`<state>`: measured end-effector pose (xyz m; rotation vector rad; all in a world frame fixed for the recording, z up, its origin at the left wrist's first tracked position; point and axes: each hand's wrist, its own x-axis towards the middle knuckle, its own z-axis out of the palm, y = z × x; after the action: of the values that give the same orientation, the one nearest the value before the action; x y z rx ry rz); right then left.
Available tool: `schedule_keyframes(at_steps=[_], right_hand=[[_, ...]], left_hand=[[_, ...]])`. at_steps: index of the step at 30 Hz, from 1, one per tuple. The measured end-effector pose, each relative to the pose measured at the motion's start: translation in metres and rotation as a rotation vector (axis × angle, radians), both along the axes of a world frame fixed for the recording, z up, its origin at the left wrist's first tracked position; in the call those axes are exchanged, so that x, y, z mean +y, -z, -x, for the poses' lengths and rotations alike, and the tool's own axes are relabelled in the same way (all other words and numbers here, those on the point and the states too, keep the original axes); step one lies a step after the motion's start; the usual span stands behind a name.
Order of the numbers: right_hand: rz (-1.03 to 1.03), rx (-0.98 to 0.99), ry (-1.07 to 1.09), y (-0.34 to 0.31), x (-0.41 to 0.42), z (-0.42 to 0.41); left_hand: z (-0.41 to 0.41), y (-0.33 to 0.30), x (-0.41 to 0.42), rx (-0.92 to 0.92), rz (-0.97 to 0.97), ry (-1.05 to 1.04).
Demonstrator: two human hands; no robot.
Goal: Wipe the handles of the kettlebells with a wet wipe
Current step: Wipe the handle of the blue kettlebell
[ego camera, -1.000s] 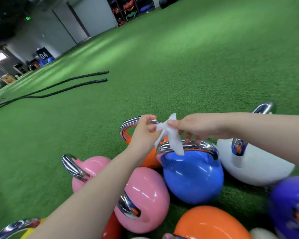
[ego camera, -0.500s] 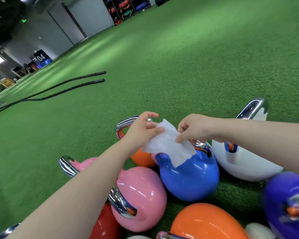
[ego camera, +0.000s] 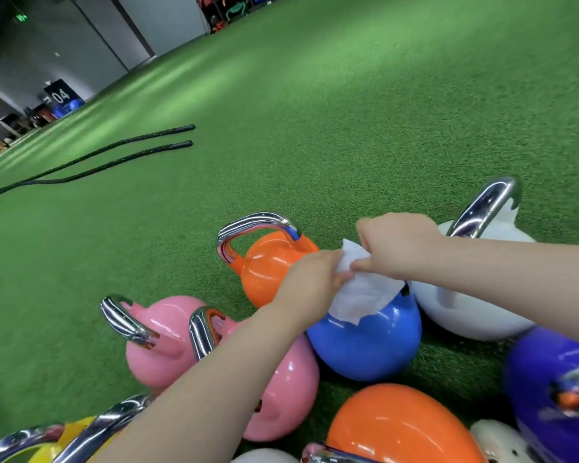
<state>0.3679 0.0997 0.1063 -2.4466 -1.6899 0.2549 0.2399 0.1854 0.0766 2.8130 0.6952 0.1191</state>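
Wipe (ego camera: 365, 295) draped over the top of the blue kettlebell (ego camera: 368, 342), covering its handle, which I judge runs left to right directly under my fingers; my left hand (ego camera: 310, 279) and right hand (ego camera: 395, 245) both pinch the sheet's upper edge, equally near. Kettlebells crowd green turf (ego camera: 315, 128) in a gym hall, with ropes (ego camera: 114, 155) well apart.

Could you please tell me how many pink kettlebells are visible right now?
2: one pink kettlebell far left on the turf, another beside it, partly behind the left forearm. Others may sit outside the frame.
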Motion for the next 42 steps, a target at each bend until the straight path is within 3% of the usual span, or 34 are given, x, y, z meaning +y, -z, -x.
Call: schedule_keyframes(at_steps=[2,7,10,13,17,20,24,27,34,42], right_hand=[[-0.057,-0.067,-0.13,0.004,0.003,-0.002],[0.022,-0.138,-0.379,0.02,0.018,0.008],[0.006,-0.256,-0.419,0.03,0.024,0.016],[-0.015,-0.297,-0.404,0.035,0.025,0.012],[0.002,-0.267,-0.384,0.038,0.016,-0.003],[0.052,-0.158,-0.322,0.03,0.003,-0.013],[0.035,-0.177,-0.261,0.033,-0.012,-0.018],[0.044,-0.16,-0.227,0.037,-0.017,-0.016],[0.073,0.069,-0.217,0.037,-0.005,-0.01],[-0.048,-0.134,-0.337,0.038,0.026,0.023]], left_hand=[[0.006,0.005,0.009,0.109,-0.057,0.041],[0.02,-0.001,0.031,0.135,-0.14,0.18],[0.025,0.0,0.033,0.154,-0.427,0.163],[0.025,0.008,0.011,0.087,-0.461,0.044],[0.015,0.02,-0.005,0.013,-0.427,0.041],[-0.005,0.008,-0.007,0.136,-0.318,0.078],[-0.023,0.013,-0.015,0.248,-0.465,0.125],[-0.027,0.02,-0.021,0.192,-0.567,0.124],[-0.008,0.028,0.003,-0.057,-0.439,0.164],[0.031,0.043,0.026,-0.121,-0.018,-0.132]])
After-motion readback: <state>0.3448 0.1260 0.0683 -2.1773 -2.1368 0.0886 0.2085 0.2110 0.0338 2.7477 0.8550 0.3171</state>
